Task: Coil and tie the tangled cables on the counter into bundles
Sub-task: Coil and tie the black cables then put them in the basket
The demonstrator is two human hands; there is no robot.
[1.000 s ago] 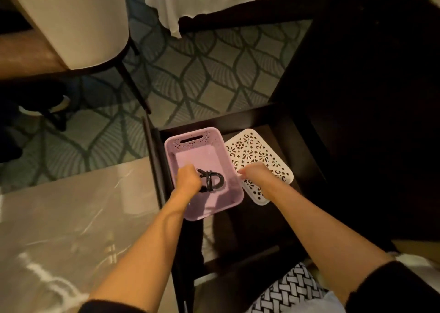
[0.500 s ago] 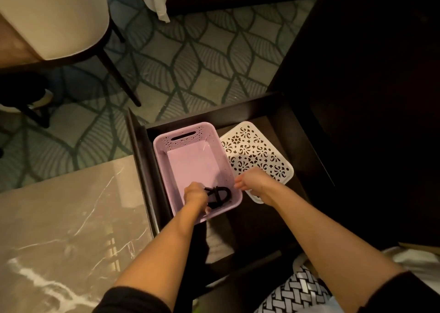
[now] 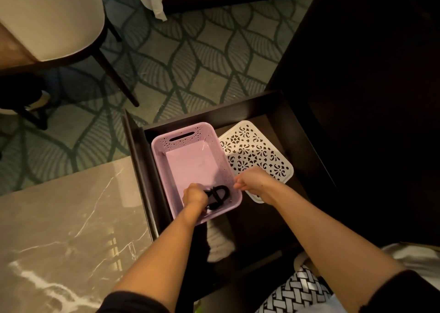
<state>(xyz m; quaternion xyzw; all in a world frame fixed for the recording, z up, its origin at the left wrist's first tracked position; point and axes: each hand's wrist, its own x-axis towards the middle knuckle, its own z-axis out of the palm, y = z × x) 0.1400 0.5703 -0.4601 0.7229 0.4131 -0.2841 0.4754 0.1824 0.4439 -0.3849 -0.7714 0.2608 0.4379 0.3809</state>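
A coiled and tied black cable bundle (image 3: 219,197) lies at the near end of a pink plastic basket (image 3: 183,139), which sits inside an open dark drawer (image 3: 238,109). My left hand (image 3: 194,196) reaches into the basket with curled fingers and holds the bundle's left side. My right hand (image 3: 252,180) grips the basket's right rim near its near corner. Part of the bundle is hidden behind my left hand.
A white perforated lid (image 3: 257,153) lies in the drawer to the right of the basket. A marble counter (image 3: 59,229) spreads at lower left. A chair (image 3: 54,24) stands on patterned carpet (image 3: 190,58) beyond. Dark furniture (image 3: 369,98) rises at the right.
The basket has come nearer to me inside the drawer, along with both hands. The cable bundle now sits at the basket's near end instead of its middle.
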